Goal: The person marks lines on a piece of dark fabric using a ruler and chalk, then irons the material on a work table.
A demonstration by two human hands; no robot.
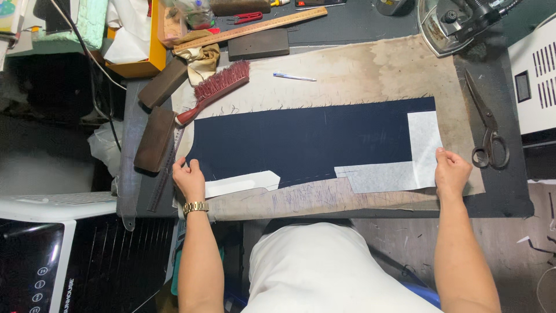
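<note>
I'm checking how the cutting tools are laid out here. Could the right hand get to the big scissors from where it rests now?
Probably yes. The right hand rests on the corner of the dark fabric piece, and the scissors lie just beside it on the dark mat, handles toward the person. Nothing lies between them.

"Where was there room on the desk (370, 64)?"

"Above the dark cloth (307, 139), only a small pen (294, 76) lay there."

"What was in the way?"

"A red brush (215, 90) on the left, big scissors (487, 124) on the right."
</note>
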